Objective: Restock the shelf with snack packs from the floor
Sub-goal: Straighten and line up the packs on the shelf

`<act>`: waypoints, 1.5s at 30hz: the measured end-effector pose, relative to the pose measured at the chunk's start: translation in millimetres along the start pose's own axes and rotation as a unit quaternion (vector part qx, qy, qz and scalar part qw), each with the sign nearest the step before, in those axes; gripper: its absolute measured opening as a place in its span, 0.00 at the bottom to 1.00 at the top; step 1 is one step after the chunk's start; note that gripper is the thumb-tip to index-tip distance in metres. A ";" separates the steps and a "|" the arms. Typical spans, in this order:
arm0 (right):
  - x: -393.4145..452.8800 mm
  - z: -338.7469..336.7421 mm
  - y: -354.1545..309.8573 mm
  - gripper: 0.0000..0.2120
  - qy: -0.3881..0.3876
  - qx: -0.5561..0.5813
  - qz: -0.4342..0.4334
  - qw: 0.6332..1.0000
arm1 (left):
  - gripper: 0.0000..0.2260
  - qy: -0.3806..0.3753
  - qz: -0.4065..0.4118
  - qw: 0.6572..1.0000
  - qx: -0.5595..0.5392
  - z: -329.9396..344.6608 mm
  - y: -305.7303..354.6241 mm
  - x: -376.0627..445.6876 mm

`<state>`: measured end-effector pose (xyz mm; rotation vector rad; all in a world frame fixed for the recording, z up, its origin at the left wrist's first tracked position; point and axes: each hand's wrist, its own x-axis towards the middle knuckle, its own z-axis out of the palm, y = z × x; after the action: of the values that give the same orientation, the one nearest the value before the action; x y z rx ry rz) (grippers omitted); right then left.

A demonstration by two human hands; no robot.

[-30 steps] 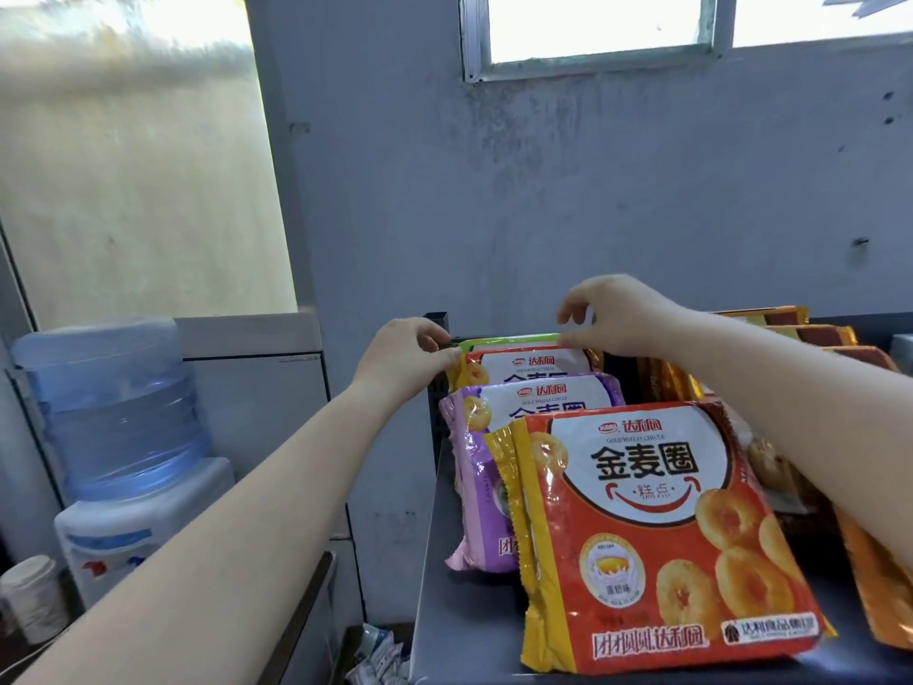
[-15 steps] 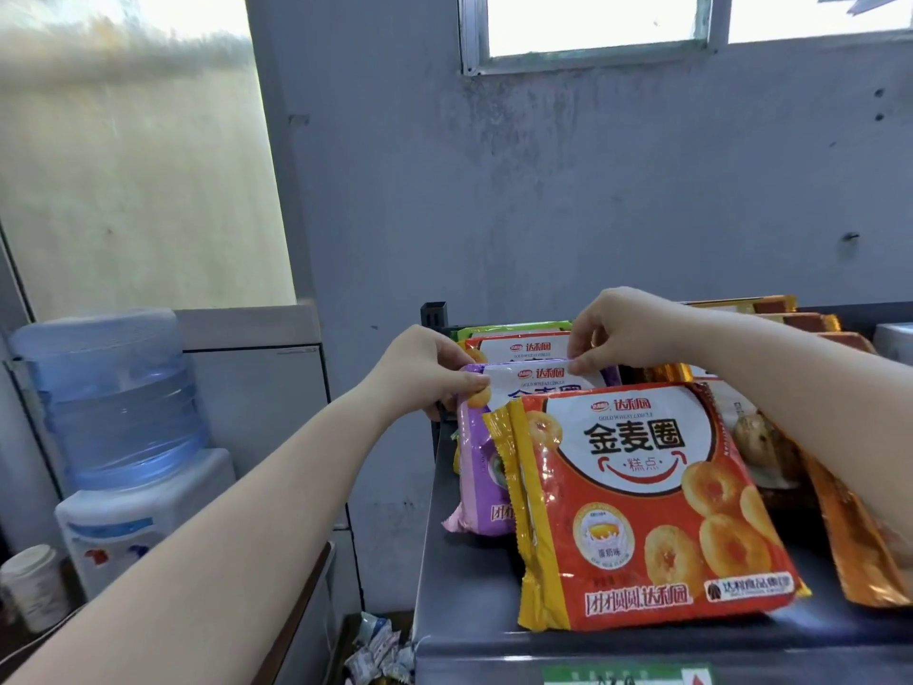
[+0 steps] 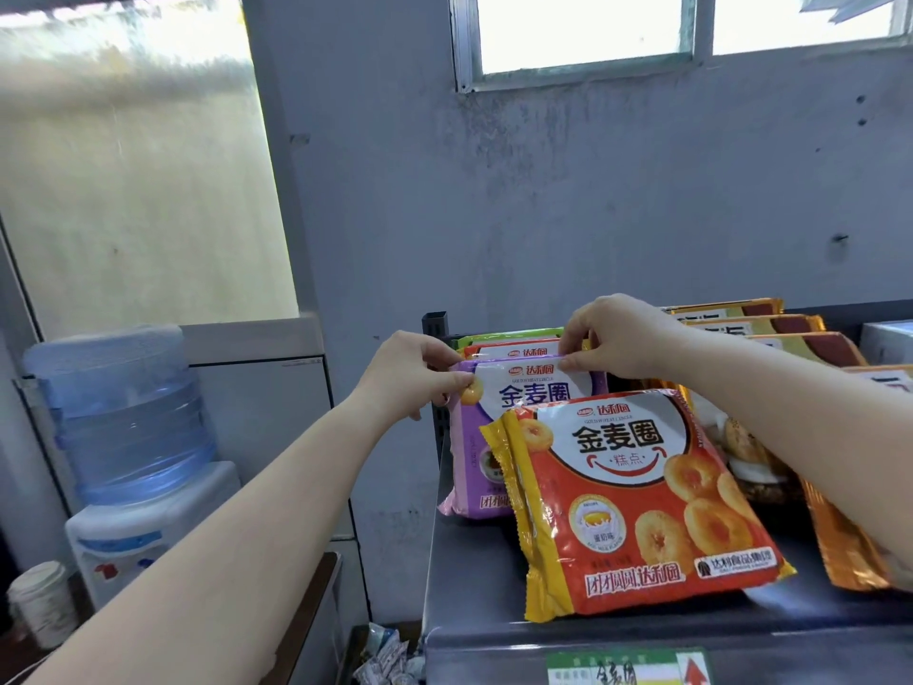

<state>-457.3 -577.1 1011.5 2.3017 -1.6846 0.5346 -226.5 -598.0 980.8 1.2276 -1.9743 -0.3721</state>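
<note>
A purple snack pack [image 3: 474, 437] stands second in a row on the dark metal shelf [image 3: 474, 575]. My left hand [image 3: 410, 373] pinches its top left corner. My right hand [image 3: 617, 338] pinches its top edge on the right. In front of it leans a red and orange snack pack [image 3: 637, 496] printed with ring cakes. Behind the purple pack stand another red pack [image 3: 514, 349] and a green pack [image 3: 509, 334], only their top edges showing.
Gold and brown packs [image 3: 770, 328] fill the shelf to the right, partly under my right forearm. A water dispenser [image 3: 123, 437] stands at the left with a paper cup [image 3: 39, 600] beside it. Loose wrappers [image 3: 385, 655] lie on the floor below the shelf. A grey wall is close behind.
Both hands came down from the back packs' tops to the purple pack's top edge and took hold of it. The view has tilted slightly downward.
</note>
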 end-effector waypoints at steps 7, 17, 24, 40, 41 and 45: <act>-29.4 -21.6 3.8 0.05 -0.038 0.048 -0.021 0.998 | 0.08 0.113 0.063 0.989 0.075 -6.1 10.8 -24.2; -57.0 -8.5 2.1 0.10 -0.125 0.043 0.013 0.991 | 0.07 -0.091 -0.030 0.995 -0.039 32.3 33.9 -49.9; -51.8 -12.7 -15.0 0.06 0.004 0.063 -0.025 0.998 | 0.05 -0.001 -0.006 0.997 -0.082 4.7 32.8 -54.5; -59.1 -11.4 -20.4 0.13 0.151 0.035 -0.021 0.988 | 0.14 0.107 0.031 0.988 0.106 -3.8 23.9 -56.0; -62.4 -15.7 -14.1 0.11 0.166 0.047 -0.024 0.985 | 0.15 0.129 0.044 0.984 0.116 -1.8 30.9 -56.1; -73.6 -37.0 30.8 0.07 0.220 0.078 -0.022 0.972 | 0.09 0.145 0.083 0.978 0.126 17.6 72.1 -45.7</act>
<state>-512.0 -508.3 1012.9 2.1041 -1.4150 1.1087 -274.1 -525.7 991.3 1.1820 -1.8886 0.1412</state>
